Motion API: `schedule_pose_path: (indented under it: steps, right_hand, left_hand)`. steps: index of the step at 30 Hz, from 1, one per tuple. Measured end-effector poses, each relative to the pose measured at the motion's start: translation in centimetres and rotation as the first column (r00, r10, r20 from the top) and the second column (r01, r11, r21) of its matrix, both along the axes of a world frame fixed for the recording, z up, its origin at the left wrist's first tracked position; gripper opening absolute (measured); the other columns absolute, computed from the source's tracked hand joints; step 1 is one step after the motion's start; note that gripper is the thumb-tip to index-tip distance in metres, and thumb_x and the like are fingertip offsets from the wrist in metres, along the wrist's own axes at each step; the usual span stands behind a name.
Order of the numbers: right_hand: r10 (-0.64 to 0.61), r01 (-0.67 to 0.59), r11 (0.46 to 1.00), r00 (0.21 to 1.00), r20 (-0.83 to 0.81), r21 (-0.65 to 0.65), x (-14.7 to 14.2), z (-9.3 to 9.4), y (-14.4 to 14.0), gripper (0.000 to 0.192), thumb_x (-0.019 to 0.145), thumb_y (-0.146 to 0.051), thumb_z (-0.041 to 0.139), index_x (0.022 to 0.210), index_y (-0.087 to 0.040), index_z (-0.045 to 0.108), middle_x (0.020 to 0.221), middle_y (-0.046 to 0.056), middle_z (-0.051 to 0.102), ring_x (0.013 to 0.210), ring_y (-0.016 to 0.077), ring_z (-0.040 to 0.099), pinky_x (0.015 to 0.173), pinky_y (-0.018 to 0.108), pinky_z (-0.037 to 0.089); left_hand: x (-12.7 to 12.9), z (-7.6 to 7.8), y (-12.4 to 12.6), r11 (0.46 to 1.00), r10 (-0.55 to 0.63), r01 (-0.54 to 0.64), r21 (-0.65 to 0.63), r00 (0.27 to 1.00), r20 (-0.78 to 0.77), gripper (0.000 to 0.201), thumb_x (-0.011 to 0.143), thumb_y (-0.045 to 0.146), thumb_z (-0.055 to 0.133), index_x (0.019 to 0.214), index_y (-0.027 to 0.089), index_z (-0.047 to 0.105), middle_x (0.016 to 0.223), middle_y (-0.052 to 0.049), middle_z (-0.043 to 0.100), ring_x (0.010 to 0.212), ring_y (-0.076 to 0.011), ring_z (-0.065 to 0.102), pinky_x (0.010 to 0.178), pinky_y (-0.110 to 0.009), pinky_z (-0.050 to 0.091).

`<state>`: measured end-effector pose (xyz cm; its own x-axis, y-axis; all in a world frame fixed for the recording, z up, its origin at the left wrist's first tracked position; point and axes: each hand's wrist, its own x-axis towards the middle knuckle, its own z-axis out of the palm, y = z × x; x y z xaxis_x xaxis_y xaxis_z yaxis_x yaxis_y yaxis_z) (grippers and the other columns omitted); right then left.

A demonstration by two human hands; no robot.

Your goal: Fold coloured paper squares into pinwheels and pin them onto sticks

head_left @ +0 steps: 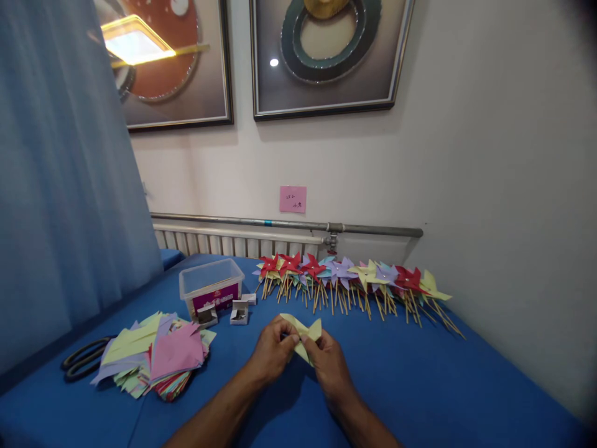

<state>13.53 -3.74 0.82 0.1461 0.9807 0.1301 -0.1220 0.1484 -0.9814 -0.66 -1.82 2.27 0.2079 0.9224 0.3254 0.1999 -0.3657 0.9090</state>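
Note:
Both of my hands meet over the blue table (420, 379), pinching one folded yellow paper piece (305, 333) between them. My left hand (273, 351) grips its left side and my right hand (329, 361) grips its right side. The paper's pointed flaps stick up above my fingers. A row of finished paper pinwheels (349, 277) in red, purple, yellow and teal lies on sticks along the wall behind my hands.
A stack of coloured paper squares (158, 354) lies at the left, with black scissors (81, 361) beside it. A clear plastic box (211, 286) and two small white boxes (239, 312) stand behind. A blue curtain (60, 186) hangs left; a radiator (233, 239) lines the wall.

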Motion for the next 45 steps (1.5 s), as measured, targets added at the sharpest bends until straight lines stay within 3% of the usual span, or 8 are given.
schedule_pose_path:
  steps: [10, 18, 32, 45]
  right_hand:
    - [0.000, 0.000, 1.000, 1.000, -0.007, -0.005, 0.00, -0.25, 0.21, 0.043, 0.065, -0.057, 0.081, 0.083, -0.018, 0.072, 0.071, 0.003, 0.073, 0.066, 0.0220, 0.064, 0.058, 0.029, 0.046]
    - [0.018, -0.019, 1.000, 1.000, -0.015, -0.014, 0.03, -0.62, 0.34, 0.035, 0.066, -0.048, 0.080, 0.083, -0.019, 0.071, 0.070, 0.002, 0.071, 0.064, 0.0197, 0.061, 0.058, 0.028, 0.046]
    - [0.076, -0.076, 0.997, 0.997, -0.009, 0.007, 0.38, -0.76, 0.22, 0.042, 0.067, -0.052, 0.083, 0.090, -0.018, 0.072, 0.079, 0.005, 0.075, 0.067, 0.0199, 0.062, 0.059, 0.028, 0.046]
    - [0.083, -0.082, 0.996, 0.996, 0.034, -0.033, 0.29, -0.04, -0.08, 0.040, 0.062, -0.053, 0.084, 0.074, -0.020, 0.063, 0.062, -0.003, 0.060, 0.057, 0.0143, 0.049, 0.054, 0.026, 0.039]
  left_hand:
    - [0.25, 0.42, -0.80, 0.994, 0.093, -0.084, 0.076, 0.988, -0.126, 0.014, 0.081, 0.021, 0.054, 0.067, 0.018, 0.055, 0.079, -0.002, 0.056, 0.077, -0.0167, 0.055, 0.073, -0.029, 0.040]
    - [0.23, 0.02, -0.56, 0.992, 0.109, -0.101, 0.072, 0.987, -0.117, 0.013, 0.082, 0.019, 0.054, 0.069, 0.018, 0.057, 0.080, -0.002, 0.059, 0.077, -0.0162, 0.056, 0.073, -0.029, 0.041]
    - [0.20, 0.05, -0.39, 0.990, 0.137, -0.134, 0.036, 0.982, -0.131, 0.012, 0.078, 0.014, 0.057, 0.067, 0.018, 0.057, 0.080, -0.001, 0.062, 0.077, -0.0156, 0.057, 0.074, -0.027, 0.042]
    - [0.21, -0.05, -0.43, 0.989, 0.149, -0.151, 0.000, 0.975, -0.164, 0.011, 0.077, 0.013, 0.057, 0.068, 0.018, 0.059, 0.078, -0.001, 0.060, 0.074, -0.0153, 0.055, 0.071, -0.027, 0.039]
